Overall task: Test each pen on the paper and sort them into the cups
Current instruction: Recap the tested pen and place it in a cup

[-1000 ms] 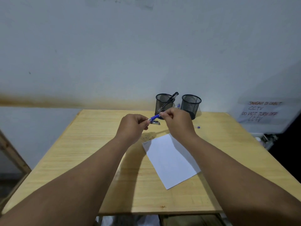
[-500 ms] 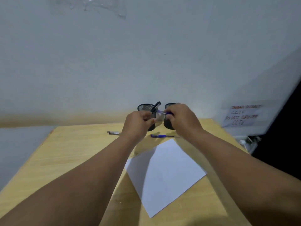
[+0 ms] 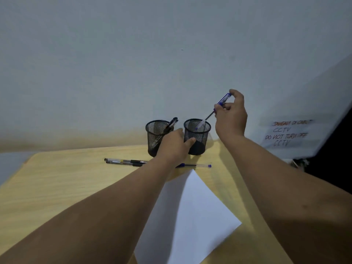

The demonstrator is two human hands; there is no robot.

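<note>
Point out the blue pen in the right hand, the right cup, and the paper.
blue pen (image 3: 221,102), head view, on the blue barrel just above the gripping fingers.
right cup (image 3: 200,139), head view, on its mesh wall.
paper (image 3: 190,216), head view, on the bare middle of the sheet.

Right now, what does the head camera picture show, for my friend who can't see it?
The right hand lowers a blue pen tip-first into the right mesh cup while the left hand steadies it. Three pens lie on the wooden table beside white paper.
</note>
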